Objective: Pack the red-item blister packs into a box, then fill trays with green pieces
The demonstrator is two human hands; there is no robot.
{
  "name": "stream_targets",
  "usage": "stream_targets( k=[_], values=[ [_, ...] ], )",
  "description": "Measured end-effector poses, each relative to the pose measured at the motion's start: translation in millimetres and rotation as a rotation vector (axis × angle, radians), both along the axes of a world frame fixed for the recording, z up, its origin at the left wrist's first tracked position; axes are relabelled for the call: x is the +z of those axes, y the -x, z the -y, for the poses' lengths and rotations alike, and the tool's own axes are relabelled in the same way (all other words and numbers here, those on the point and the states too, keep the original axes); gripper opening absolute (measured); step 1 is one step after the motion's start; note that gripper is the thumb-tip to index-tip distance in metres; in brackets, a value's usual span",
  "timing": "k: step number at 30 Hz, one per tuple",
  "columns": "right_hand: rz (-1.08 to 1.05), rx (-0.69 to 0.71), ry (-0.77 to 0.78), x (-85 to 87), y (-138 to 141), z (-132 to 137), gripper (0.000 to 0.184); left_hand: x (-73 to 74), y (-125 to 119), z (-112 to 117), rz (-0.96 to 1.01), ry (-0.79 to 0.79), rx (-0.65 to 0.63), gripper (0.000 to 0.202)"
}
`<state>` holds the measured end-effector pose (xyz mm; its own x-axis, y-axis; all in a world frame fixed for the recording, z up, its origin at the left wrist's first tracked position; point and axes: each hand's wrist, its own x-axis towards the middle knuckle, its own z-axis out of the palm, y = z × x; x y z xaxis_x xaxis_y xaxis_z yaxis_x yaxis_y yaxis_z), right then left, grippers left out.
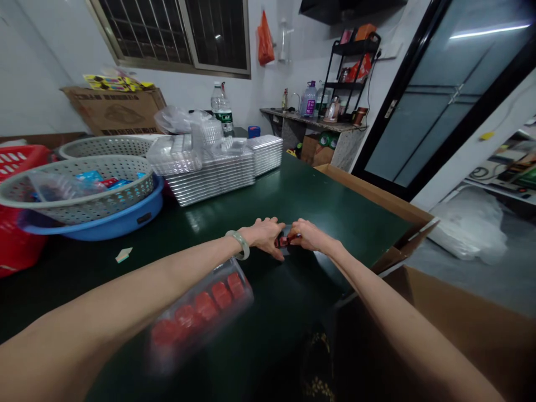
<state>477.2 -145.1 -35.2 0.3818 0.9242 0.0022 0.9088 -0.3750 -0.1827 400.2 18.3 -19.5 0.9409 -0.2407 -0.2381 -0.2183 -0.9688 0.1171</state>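
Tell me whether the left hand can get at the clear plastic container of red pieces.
Likely yes. The left hand is just beyond the clear plastic container of red pieces, which lies close under the left forearm on the dark green table. Nothing stands between them, though the hand is now at a small red object.

The fingers of the left hand (263, 237) and right hand (313, 237) hide most of a small red object (285, 241), so its shape cannot be told. A clear box (201, 308) is blurred, and the red pieces (205, 306) inside are indistinct. Packets (90, 183) in a grey basket (75, 192) are too small to read. The left edge cuts off a red basket (17, 220); the lower right edge cuts off a carton (460, 329).
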Motion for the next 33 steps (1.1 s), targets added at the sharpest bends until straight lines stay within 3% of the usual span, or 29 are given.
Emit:
stream_targets(
  k=[3,5,9,12,18,22,25,27,29,31,33],
  values=[
    [-0.011,0.012,-0.015,0.5,0.8,-1.7,0.013,-7.1,-3.6,2.9,0.032,-0.026,0.020,0.103],
    [-0.027,0.009,-0.030,3.2,-1.6,1.2,0.012,-8.8,-6.4,3.9,0.008,-0.017,0.028,0.101],
    [-0.038,-0.098,-0.191,6.0,-12.6,20.8,0.036,-5.9,-10.4,3.4,-0.028,0.001,0.020,0.093],
    [-0.023,-0.173,-0.294,-1.1,-16.9,36.0,0.027,-3.4,-11.7,3.8,-0.027,0.001,0.002,0.089],
    [-0.026,-0.108,-0.217,-21.5,-11.3,35.6,0.012,-1.2,-11.5,6.7,-0.018,-0.006,-0.013,0.081],
    [-0.023,-0.094,-0.196,-21.6,-11.3,31.3,0.010,2.4,-9.1,6.5,-0.030,-0.003,-0.023,0.076],
    [-0.032,-0.095,-0.204,-18.8,-8.0,34.1,0.020,4.2,-6.0,4.8,-0.049,-0.003,-0.041,0.087],
    [-0.060,-0.247,-0.258,-18.9,-3.9,38.3,0.037,5.6,-4.1,1.8,-0.032,0.014,-0.040,0.100],
    [-0.085,-0.484,-0.282,-20.7,0.2,42.8,0.039,8.5,-3.2,-3.6,-0.019,0.076,0.051,0.106],
    [-0.091,-0.654,-0.230,-22.8,3.2,45.8,0.027,13.4,-3.5,-10.7,-0.017,0.132,0.230,0.090],
    [-0.090,-0.711,-0.160,-23.6,4.8,46.2,0.022,18.7,-4.0,-17.5,-0.030,0.136,0.400,0.061]
  ],
)
